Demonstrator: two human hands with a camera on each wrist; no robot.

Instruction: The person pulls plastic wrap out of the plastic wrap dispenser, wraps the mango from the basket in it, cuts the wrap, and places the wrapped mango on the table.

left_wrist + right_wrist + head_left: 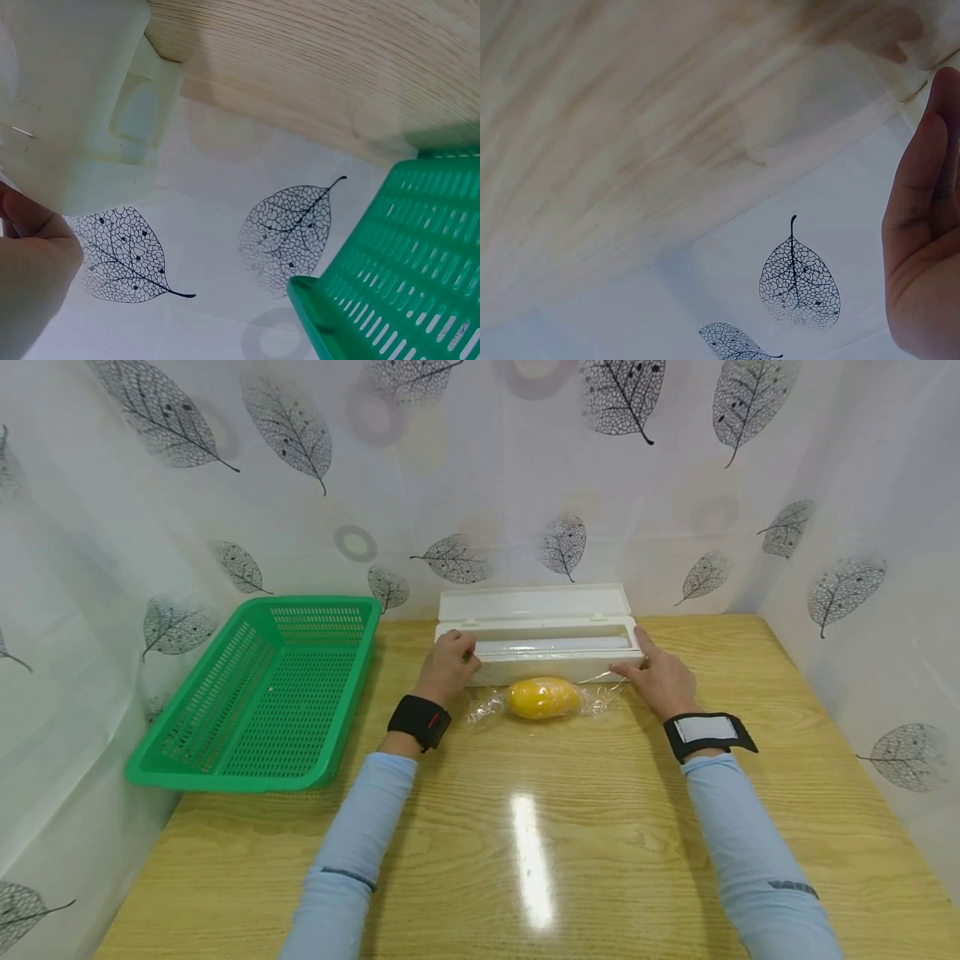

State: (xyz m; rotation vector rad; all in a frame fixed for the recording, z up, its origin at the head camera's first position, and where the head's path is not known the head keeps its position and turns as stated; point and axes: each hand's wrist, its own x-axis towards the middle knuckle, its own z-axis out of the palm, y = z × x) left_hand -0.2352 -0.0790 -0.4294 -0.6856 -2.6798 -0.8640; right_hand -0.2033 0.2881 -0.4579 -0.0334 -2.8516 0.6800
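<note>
A long white cling film dispenser box (551, 670) lies at the back of the table with its lid (534, 603) raised. Inside it sits a white film roll (555, 644). My left hand (447, 667) pinches at the box's front left end, a small green spot showing by the fingertips; in the left wrist view its thumb and finger meet beside the box end. The right hand (666, 677) grips the right end, thumb in front and fingers along the side. Right in front of the box, a yellow mango-like fruit (543, 698) lies wrapped in clear film (487, 708), its ends gathered out sideways.
A green perforated basket (348, 714) stands to the left of the left arm. Behind the wooden table (600, 852) hangs a white curtain (495, 468) with leaf prints, which also borders both sides.
</note>
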